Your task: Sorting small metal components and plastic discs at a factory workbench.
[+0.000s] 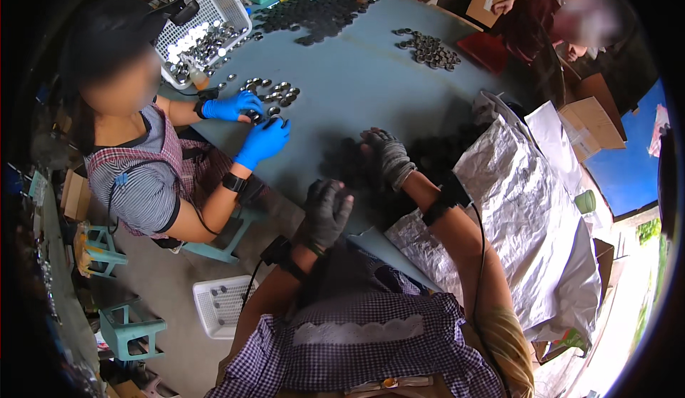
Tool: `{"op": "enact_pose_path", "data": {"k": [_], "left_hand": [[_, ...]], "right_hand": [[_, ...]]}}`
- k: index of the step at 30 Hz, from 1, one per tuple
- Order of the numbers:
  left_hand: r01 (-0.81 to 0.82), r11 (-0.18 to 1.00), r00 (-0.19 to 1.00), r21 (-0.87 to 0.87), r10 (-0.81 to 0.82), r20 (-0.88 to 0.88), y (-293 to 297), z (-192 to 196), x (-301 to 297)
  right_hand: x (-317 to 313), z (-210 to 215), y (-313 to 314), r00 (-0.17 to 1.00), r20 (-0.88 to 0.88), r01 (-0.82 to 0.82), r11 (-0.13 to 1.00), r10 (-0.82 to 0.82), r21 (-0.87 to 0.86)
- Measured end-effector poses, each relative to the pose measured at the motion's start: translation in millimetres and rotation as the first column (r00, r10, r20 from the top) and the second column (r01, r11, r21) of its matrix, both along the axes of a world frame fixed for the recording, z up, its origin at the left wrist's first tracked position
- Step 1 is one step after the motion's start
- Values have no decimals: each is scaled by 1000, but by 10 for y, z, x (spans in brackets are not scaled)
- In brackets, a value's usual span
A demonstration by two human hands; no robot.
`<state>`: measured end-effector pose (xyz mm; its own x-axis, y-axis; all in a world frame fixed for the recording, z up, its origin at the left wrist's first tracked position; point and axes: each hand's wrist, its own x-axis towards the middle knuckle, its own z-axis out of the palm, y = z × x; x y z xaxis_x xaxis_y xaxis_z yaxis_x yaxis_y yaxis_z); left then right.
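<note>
**Gloved hands at a pile of dark caps**

The right hand (pixel 385 154) rests its fingers on the dark caps (pixel 357 173) heaped at the desk's (pixel 357 84) near edge, fingers spread and flat. The left hand (pixel 327 211), at 7 o'clock from the heap, is loosely curled; whether it holds anything cannot be told. At 10 o'clock, a co-worker's blue gloves (pixel 246 123) handle shiny caps (pixel 275 94).

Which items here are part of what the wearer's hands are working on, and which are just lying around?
In use:
- left hand, gloved, at the table edge
- right hand, gloved, on the pile of small dark parts
- blue table

Lying about:
- silver sack
- white basket on the floor
- green cup
- cardboard boxes
</note>
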<state>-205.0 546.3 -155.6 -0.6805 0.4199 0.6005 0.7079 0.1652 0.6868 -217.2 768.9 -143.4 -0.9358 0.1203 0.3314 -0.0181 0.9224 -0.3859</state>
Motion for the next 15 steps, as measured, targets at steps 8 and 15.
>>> {"op": "enact_pose_path", "data": {"k": [8, 15], "left_hand": [[81, 892, 990, -444, -122, -66, 120, -118, 515], [204, 974, 963, -101, -181, 197, 130, -397, 443]], "right_hand": [[554, 606, -206, 983, -175, -102, 962, 58, -253], [1066, 691, -413, 973, -217, -165, 898, 80, -408]]}}
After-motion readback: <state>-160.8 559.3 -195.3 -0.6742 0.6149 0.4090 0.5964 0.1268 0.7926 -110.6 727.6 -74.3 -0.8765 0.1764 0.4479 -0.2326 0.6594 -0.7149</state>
